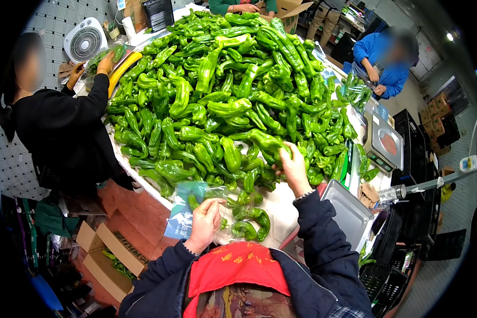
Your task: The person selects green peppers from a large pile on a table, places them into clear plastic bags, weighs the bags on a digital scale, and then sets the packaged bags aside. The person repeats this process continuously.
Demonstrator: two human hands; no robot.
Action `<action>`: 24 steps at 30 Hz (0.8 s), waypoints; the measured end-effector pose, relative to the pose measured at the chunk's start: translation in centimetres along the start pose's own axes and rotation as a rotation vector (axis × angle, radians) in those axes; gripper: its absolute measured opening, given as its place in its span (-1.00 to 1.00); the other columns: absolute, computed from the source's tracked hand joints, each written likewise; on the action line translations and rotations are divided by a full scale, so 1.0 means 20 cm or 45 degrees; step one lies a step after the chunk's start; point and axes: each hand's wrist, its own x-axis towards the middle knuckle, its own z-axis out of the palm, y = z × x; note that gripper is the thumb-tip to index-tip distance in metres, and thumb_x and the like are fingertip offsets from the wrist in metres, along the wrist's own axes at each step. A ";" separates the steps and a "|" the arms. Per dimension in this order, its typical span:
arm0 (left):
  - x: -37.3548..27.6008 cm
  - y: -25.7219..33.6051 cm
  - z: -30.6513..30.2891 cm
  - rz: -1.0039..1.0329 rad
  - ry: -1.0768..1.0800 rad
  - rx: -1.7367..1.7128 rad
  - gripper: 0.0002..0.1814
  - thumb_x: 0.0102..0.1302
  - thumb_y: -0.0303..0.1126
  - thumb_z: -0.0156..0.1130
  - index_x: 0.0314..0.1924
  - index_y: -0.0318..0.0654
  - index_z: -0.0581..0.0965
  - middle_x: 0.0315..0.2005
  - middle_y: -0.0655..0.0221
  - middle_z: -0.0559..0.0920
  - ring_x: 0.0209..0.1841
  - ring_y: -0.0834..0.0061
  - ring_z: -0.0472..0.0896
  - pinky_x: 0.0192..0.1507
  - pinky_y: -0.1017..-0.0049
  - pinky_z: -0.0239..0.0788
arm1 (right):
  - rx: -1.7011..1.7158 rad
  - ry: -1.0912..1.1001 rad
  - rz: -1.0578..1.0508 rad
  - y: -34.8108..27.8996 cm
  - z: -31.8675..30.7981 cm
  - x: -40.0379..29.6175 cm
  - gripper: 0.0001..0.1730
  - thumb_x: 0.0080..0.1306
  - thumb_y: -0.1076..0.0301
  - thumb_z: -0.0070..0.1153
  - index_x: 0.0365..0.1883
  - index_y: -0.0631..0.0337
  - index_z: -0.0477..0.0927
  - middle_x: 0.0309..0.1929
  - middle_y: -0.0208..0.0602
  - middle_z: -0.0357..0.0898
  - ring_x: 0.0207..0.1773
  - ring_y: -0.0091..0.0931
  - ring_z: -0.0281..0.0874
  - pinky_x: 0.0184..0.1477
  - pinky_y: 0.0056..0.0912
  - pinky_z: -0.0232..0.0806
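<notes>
A large heap of long green peppers (230, 107) covers the table before me. My right hand (293, 167) is at the heap's near edge, its fingers around a green pepper (264, 143) that points up and left. My left hand (206, 220) pinches the edge of a clear plastic bag (222, 198) near the table's front. Several curved green peppers (248, 222) lie in or under the clear plastic, right of my left hand; which of the two I cannot tell. A blue printed sheet or bag (181, 222) lies just left of that hand.
A metal tray (349, 210) and a weighing scale (385, 139) stand on the right. A glass jar (393, 192) lies beside a brown cloth (368, 194). Co-workers stand left, right and across the table. An open cardboard box (107, 258) with greens sits on the floor at lower left.
</notes>
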 end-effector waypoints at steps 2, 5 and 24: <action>0.00 -0.01 0.00 -0.007 0.007 -0.022 -0.73 0.63 -0.30 -0.03 0.02 -0.34 0.54 -0.72 0.58 0.26 -0.74 0.75 0.12 -0.68 0.65 -0.02 | 0.567 -0.076 0.390 -0.10 -0.03 -0.13 -0.55 0.54 0.16 0.01 0.27 0.22 0.42 -0.19 -0.30 0.65 -0.57 -0.50 0.60 -0.62 -0.61 0.32; 0.00 -0.01 0.02 0.000 0.026 -0.049 -0.73 0.63 -0.29 -0.04 0.04 -0.33 0.53 -0.72 0.57 0.27 -0.74 0.75 0.14 -0.69 0.65 0.01 | 0.834 -0.278 0.475 -0.08 -0.09 -0.28 -0.60 0.55 0.08 -0.05 0.12 0.20 0.48 -0.25 -0.28 0.64 -0.52 -0.46 0.61 -0.63 -0.58 0.30; -0.16 -0.04 0.09 0.442 -0.012 0.673 -0.77 0.49 -0.53 0.13 0.06 -0.38 0.63 -0.18 0.35 0.72 -0.19 0.69 0.58 -0.11 0.60 0.45 | 0.097 -0.584 0.110 0.24 0.52 -0.80 -0.53 0.47 0.27 0.11 0.28 0.24 0.39 -0.18 -0.25 0.65 -0.24 -0.48 0.63 -0.22 -0.43 0.48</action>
